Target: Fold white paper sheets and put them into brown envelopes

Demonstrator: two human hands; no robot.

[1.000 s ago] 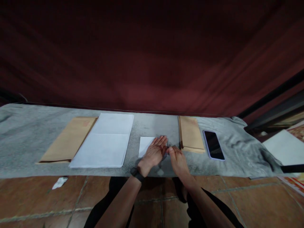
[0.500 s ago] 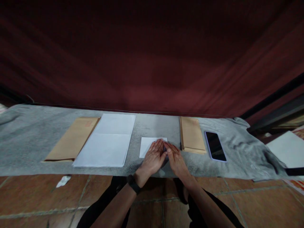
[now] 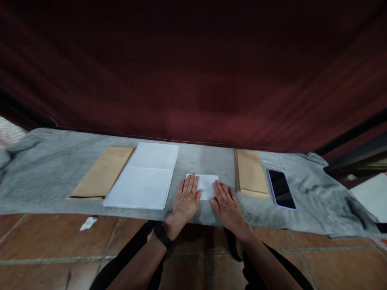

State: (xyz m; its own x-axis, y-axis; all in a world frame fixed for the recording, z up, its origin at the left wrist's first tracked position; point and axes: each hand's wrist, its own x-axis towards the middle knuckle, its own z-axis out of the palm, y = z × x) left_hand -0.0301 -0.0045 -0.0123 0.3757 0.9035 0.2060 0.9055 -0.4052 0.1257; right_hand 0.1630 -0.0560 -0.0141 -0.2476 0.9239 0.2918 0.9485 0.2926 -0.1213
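Observation:
A small white folded paper (image 3: 207, 187) lies flat on the grey cloth in front of me. My left hand (image 3: 186, 198) rests palm down over its left end, fingers stretched out and pointing away from me. At the paper's right edge, my right hand (image 3: 226, 202) lies flat too, its fingers extended. Neither hand grasps anything. Left of my left hand is a stack of large white paper sheets (image 3: 145, 177) with a crease across it. A pile of small brown envelopes (image 3: 252, 173) sits to the right of my right hand.
Larger brown envelopes (image 3: 101, 173) lie left of the white sheets. A phone (image 3: 281, 188) with a lilac case rests at the right. The grey cloth (image 3: 48, 173) covers the narrow table, and a dark red curtain (image 3: 193, 88) hangs behind it. Some white scrap (image 3: 88, 223) is on the tiled floor.
My hands were together at the paper's right part; now they are spread apart, the left one on the left end and the right one at the right edge. The view has shifted slightly.

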